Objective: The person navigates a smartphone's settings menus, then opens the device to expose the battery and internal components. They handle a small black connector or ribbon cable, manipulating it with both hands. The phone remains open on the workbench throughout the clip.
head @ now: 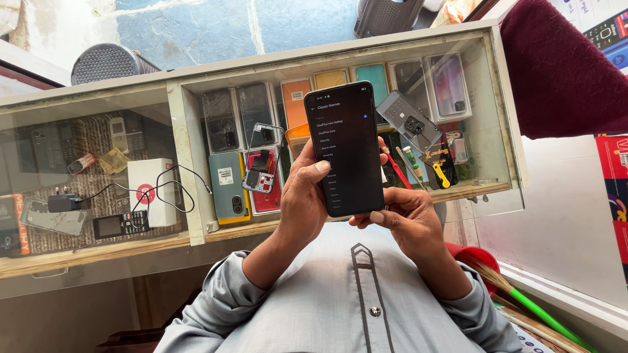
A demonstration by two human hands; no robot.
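I hold a black smartphone [343, 131] upright in front of my chest, its dark screen lit with a list of menu lines. My left hand [302, 202] grips its left edge from behind, and the thumb rests on the screen about halfway down. My right hand [402, 222] cups the phone's lower right corner, with its fingers curled under the bottom edge. Both grey sleeves come up from the bottom of the view.
Behind the phone is a glass-topped display counter [190, 163] holding phone boxes, cases and old handsets. On the glass lie a bare phone frame [261, 157], a grey back cover [411, 121], a red screwdriver [398, 171], a yellow tool [441, 173], a white box [149, 189] and a black charger cable [176, 196]. A maroon cloth [562, 72] hangs at right, and a green broom handle [543, 317] lies lower right.
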